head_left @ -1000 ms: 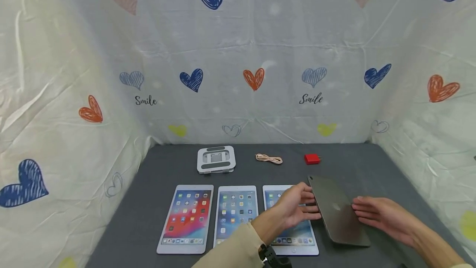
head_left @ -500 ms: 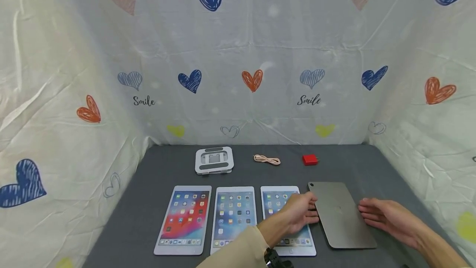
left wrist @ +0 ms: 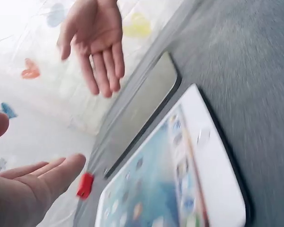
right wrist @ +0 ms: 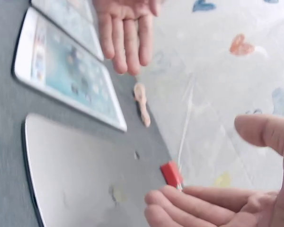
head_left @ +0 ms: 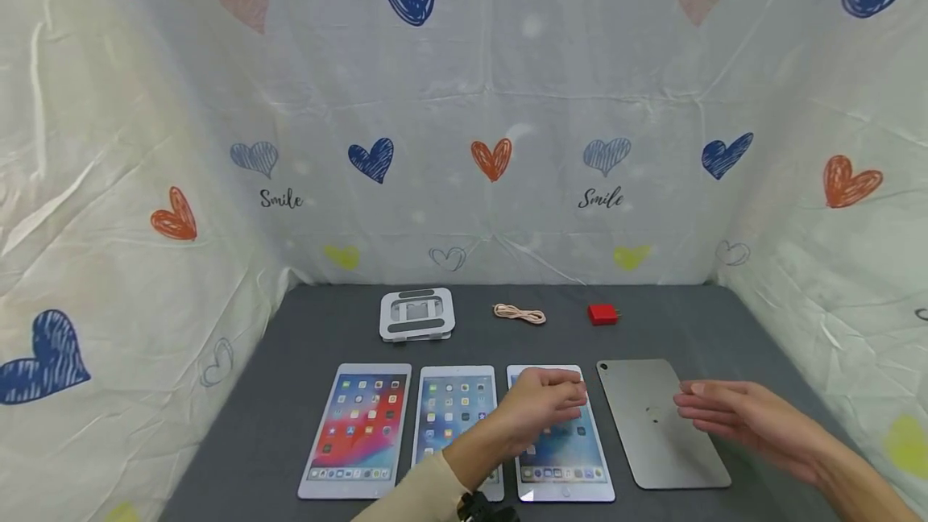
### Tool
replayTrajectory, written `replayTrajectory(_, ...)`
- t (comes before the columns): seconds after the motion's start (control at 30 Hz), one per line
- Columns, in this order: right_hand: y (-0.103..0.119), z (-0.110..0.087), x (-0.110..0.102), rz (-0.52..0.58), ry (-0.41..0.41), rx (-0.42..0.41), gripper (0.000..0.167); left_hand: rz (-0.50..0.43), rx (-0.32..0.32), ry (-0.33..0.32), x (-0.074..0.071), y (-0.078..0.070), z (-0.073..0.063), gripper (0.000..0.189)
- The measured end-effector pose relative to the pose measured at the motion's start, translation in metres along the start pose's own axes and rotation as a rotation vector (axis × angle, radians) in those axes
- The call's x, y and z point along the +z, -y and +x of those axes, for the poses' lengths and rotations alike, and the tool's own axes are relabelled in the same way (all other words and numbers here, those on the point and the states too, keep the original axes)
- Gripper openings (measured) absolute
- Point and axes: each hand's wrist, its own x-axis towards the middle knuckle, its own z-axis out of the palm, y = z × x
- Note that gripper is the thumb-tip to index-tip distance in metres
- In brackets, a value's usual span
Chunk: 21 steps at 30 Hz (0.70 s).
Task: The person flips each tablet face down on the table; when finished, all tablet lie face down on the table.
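A grey tablet (head_left: 663, 433) lies back side up at the right end of a row on the dark table. My right hand (head_left: 754, 425) hovers over its right edge, fingers extended and holding nothing. Left of it are three white tablets with lit home screens: the nearest one (head_left: 569, 457), a middle one (head_left: 457, 409) and a far left one (head_left: 362, 425). My left hand (head_left: 540, 405) is above the nearest white tablet and hides part of its screen. In the left wrist view the left fingers (left wrist: 61, 175) are straight, with nothing between them and the thumb.
Behind the row lie a folded white stand (head_left: 416, 314), a coiled pale cable (head_left: 519, 313) and a red charger plug (head_left: 602, 314). A white curtain (head_left: 435, 103) printed with hearts encloses the back and sides of the dark table (head_left: 246, 433).
The grey tablet, tilted between both hands earlier, now lies flat on the table. My left hand has let go and moved left; my right hand has shifted slightly left over the tablet's edge.
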Motion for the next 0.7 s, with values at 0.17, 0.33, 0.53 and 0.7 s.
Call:
replayTrajectory(0.17, 0.006, 0.007, 0.014, 0.220, 0.189, 0.002, 0.050, 0.038, 0.004, -0.020, -0.040, -0.005, -0.017, 0.047)
replayTrajectory(0.33, 0.007, 0.017, 0.031, 0.236, 0.194, 0.047, 0.052, 0.044, -0.036, -0.056, -0.074, -0.004, -0.030, 0.044)
replayTrajectory(0.53, 0.004, 0.032, 0.049, 0.171, 0.154, 0.067, 0.060, 0.020, -0.090, -0.061, -0.094, 0.002, -0.041, 0.043)
replayTrajectory(0.7, 0.001, 0.045, 0.062, 0.146, 0.111, 0.088, 0.067, 0.046, -0.127, -0.074, -0.097, 0.009, -0.045, 0.041)
